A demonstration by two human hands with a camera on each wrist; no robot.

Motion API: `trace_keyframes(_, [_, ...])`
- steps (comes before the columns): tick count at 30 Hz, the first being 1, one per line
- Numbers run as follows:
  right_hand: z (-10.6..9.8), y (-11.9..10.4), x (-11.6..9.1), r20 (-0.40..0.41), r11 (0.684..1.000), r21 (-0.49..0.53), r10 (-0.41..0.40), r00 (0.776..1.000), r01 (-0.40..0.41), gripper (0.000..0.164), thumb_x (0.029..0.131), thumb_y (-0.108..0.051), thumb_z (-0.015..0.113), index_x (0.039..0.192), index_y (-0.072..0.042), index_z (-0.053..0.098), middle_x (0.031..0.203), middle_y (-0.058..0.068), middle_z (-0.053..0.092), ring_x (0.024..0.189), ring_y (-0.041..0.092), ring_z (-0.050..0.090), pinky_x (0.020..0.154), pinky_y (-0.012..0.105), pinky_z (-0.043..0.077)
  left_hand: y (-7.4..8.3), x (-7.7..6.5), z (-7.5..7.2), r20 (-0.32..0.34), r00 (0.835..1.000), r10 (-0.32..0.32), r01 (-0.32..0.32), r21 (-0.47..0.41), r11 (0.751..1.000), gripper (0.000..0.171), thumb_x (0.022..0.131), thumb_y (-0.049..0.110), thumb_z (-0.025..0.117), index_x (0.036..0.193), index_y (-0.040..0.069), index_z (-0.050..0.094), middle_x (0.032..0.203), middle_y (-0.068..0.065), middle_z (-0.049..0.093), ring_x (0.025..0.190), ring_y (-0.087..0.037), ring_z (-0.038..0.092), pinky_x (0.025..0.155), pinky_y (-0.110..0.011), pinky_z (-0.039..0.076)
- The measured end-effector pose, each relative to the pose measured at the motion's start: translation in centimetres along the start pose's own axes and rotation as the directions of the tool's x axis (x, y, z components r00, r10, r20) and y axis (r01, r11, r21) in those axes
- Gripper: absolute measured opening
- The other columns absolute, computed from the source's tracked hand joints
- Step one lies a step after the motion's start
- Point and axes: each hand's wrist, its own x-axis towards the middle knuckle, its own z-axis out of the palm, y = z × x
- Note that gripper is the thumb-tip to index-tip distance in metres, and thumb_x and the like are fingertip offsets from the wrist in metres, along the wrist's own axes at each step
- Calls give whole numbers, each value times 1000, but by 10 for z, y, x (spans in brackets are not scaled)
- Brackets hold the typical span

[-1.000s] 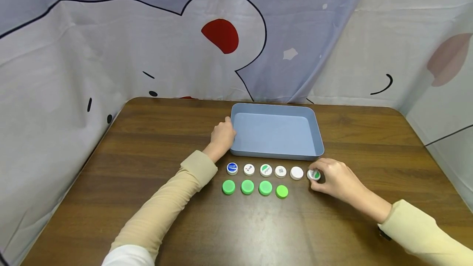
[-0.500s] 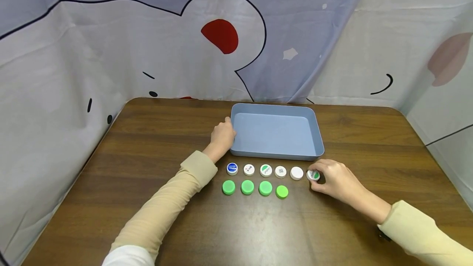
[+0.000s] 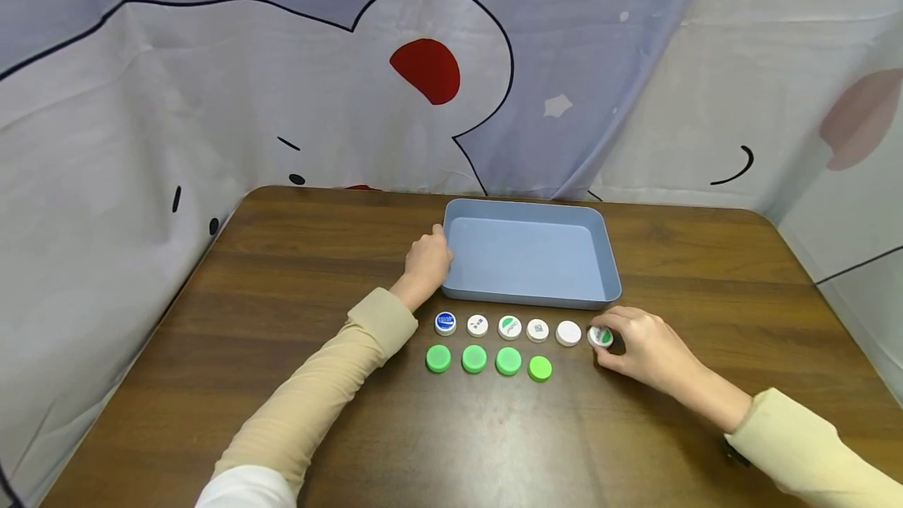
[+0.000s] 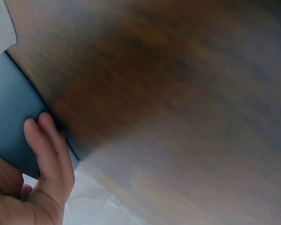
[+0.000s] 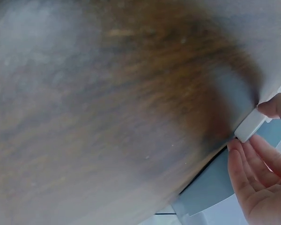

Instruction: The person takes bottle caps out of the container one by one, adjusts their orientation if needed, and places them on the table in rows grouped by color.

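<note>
At the left wall of a blue-grey rectangular tray (image 3: 531,300), my left hand (image 3: 427,259) grips the side; in the left wrist view its fingers (image 4: 50,150) lie against the tray's outer wall. With thumb and fingers, my right hand (image 3: 643,345) pinches a white bottle cap with a green print (image 3: 600,336) at the right end of a row. The cap shows edge-on in the right wrist view, as a white disc (image 5: 249,125) on the tabletop. Left of it in the same row are a plain white cap (image 3: 567,333) and a blue-printed cap (image 3: 445,323).
Several green caps (image 3: 474,359) form a second row nearer the person. Between the row ends lie more white caps with prints (image 3: 509,327). A wooden table (image 3: 317,241) carries everything. A patterned curtain (image 3: 310,85) hangs behind the far edge and along both sides.
</note>
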Motion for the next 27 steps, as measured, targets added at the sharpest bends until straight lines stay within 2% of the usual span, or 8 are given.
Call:
trace_keyframes(5, [-4, 3, 1, -6, 1000, -11, 9, 1000, -9, 38, 64, -19, 81, 98, -4, 71, 92, 9, 71, 83, 24, 68, 71, 42, 55, 0, -1, 0, -3, 1000, -3, 3, -1, 1000, 49, 98, 15, 52, 141, -3, 38, 108, -24, 67, 91, -35, 68, 75, -44, 56])
trace_keyframes(11, [-10, 10, 5, -68, 999, -28, 21, 997, -23, 31, 70, -22, 77, 95, -6, 72, 89, 5, 70, 81, 21, 67, 69, 41, 54, -2, 0, -1, -12, 1000, 3, -3, 5, 1000, 48, 97, 15, 53, 139, -4, 39, 107, -24, 67, 91, -35, 68, 75, -44, 56])
trace_keyframes(16, [-14, 16, 8, -144, 997, -51, 43, 989, -50, 29, 72, -21, 74, 98, -5, 71, 90, 7, 71, 86, 26, 66, 70, 45, 53, -5, 0, -4, -6, 1000, 4, -4, 13, 1000, 32, 100, 18, 48, 122, -5, 51, 102, -24, 67, 91, -36, 68, 73, -44, 56])
trace_keyframes(19, [-17, 21, 7, -167, 995, -57, 68, 984, -78, 33, 73, -20, 72, 103, -5, 70, 96, 9, 71, 91, 27, 64, 72, 47, 52, -7, -2, -7, -10, 1000, 10, -10, 22, 1000, 32, 101, 23, 46, 114, -5, 56, 102, -24, 67, 92, -37, 68, 73, -45, 56])
trace_keyframes(23, [-21, 27, 4, -159, 991, -61, 105, 982, -116, 44, 74, -20, 72, 114, -4, 66, 107, 12, 69, 102, 30, 60, 80, 49, 50, -10, -6, -10, -23, 999, 27, -26, 31, 999, 39, 102, 31, 44, 111, -3, 60, 101, -23, 67, 94, -38, 67, 73, -46, 55])
trace_keyframes(27, [-22, 34, 1, -145, 987, -80, 128, 981, -140, 57, 75, -24, 71, 126, -2, 60, 121, 17, 65, 116, 36, 54, 97, 49, 42, -13, -11, -16, -19, 999, 30, -29, 33, 999, 44, 103, 36, 39, 121, 2, 60, 108, -20, 68, 99, -38, 66, 75, -48, 54])
